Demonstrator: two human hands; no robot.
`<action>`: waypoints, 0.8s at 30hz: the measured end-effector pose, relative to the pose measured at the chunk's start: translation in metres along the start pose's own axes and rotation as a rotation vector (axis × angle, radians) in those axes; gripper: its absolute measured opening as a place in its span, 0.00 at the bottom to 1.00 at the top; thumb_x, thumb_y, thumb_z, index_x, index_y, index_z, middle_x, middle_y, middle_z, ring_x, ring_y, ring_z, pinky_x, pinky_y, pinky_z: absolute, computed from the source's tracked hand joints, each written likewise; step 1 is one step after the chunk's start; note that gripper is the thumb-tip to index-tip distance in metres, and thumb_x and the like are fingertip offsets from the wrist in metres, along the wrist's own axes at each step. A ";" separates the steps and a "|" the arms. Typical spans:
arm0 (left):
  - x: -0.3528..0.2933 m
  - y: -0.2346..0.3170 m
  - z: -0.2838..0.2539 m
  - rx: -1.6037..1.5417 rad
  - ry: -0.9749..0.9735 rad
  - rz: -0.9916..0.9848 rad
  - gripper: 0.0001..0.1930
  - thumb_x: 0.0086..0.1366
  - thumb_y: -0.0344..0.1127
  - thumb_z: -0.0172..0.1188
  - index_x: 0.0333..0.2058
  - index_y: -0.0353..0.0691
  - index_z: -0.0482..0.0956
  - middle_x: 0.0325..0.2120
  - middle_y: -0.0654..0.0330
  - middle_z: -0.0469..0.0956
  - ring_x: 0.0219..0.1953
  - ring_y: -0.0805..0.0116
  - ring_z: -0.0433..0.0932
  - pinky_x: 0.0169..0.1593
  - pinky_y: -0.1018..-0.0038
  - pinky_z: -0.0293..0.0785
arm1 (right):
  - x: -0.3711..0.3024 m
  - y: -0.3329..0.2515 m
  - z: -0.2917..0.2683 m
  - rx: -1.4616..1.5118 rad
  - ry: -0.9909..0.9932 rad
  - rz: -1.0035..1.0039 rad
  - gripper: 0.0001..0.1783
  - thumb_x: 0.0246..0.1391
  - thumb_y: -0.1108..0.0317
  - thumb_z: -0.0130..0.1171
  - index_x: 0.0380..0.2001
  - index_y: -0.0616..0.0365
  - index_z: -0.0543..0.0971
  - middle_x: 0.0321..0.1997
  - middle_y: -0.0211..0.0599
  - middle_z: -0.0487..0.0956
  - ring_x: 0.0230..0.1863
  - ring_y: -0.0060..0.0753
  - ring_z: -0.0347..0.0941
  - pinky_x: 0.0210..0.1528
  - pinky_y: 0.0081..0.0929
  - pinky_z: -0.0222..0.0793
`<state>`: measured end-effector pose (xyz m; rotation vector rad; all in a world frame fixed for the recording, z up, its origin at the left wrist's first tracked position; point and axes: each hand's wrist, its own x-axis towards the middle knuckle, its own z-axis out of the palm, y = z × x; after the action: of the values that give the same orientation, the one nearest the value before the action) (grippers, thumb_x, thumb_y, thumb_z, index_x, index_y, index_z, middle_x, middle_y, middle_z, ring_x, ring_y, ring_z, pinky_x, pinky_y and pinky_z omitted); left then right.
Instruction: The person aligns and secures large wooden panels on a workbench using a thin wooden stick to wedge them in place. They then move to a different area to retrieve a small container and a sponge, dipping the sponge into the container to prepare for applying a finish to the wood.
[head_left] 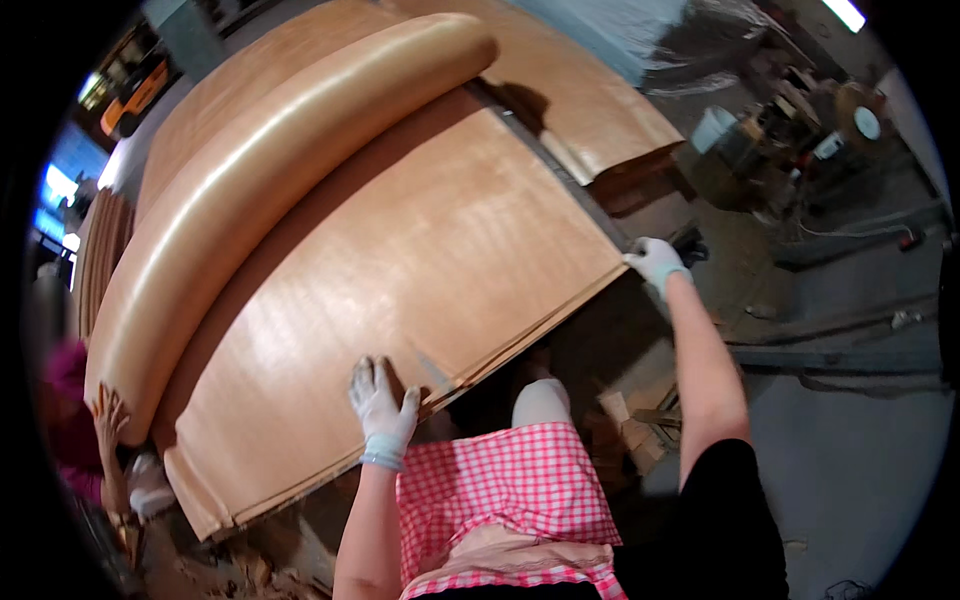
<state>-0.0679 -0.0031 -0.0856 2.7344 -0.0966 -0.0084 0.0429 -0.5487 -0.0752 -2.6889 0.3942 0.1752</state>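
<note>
A stack of thin, tan wood veneer sheets [420, 250] lies in front of me, its near edge running across my body. My left hand [382, 405], in a white glove, rests on the top sheet near that edge with its fingers spread. At the stack's right corner, my gloved right hand [657, 262] has its fingers closed on the veneer sheet's edge. A large part of the veneer is curled over into a long roll [290, 140] along the far side. A co-worker's bare hand [108, 412] touches the roll's left end.
More veneer [610, 110] lies beyond the stack at the back right. A white bucket [712, 128] stands among tools and clutter at the right. Wood scraps [640, 430] lie on the floor by my legs. The co-worker's purple sleeve [65, 370] shows at the left.
</note>
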 end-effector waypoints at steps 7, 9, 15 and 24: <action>-0.009 -0.007 -0.002 0.036 -0.029 -0.031 0.39 0.61 0.47 0.61 0.67 0.38 0.60 0.69 0.39 0.52 0.73 0.43 0.47 0.73 0.50 0.38 | -0.071 -0.083 -0.038 -0.018 -0.566 -0.109 0.26 0.60 0.50 0.60 0.48 0.64 0.80 0.41 0.49 0.84 0.44 0.40 0.81 0.49 0.34 0.74; -0.008 0.001 0.000 0.085 -0.037 -0.032 0.40 0.61 0.47 0.61 0.68 0.38 0.57 0.70 0.39 0.51 0.73 0.43 0.46 0.73 0.50 0.39 | -0.114 -0.120 -0.033 0.057 -0.678 -0.198 0.25 0.60 0.49 0.59 0.48 0.62 0.80 0.42 0.50 0.83 0.45 0.43 0.81 0.50 0.35 0.74; -0.007 -0.006 0.005 0.005 0.067 0.026 0.35 0.61 0.48 0.60 0.64 0.37 0.65 0.67 0.40 0.57 0.71 0.41 0.50 0.73 0.49 0.41 | -0.190 -0.181 0.030 -0.201 -0.561 -0.491 0.17 0.62 0.52 0.50 0.40 0.51 0.81 0.41 0.46 0.82 0.45 0.53 0.78 0.47 0.46 0.74; -0.080 -0.072 -0.038 -0.217 0.458 -0.062 0.21 0.64 0.40 0.58 0.55 0.41 0.76 0.58 0.50 0.73 0.65 0.49 0.66 0.72 0.51 0.48 | -0.207 -0.189 0.039 -0.173 -0.610 -0.548 0.19 0.57 0.51 0.56 0.37 0.55 0.84 0.39 0.48 0.83 0.45 0.53 0.78 0.47 0.44 0.73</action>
<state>-0.1422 0.0835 -0.0799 2.4517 0.1127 0.5528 -0.1001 -0.3159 -0.0007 -2.6145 -0.5530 0.8536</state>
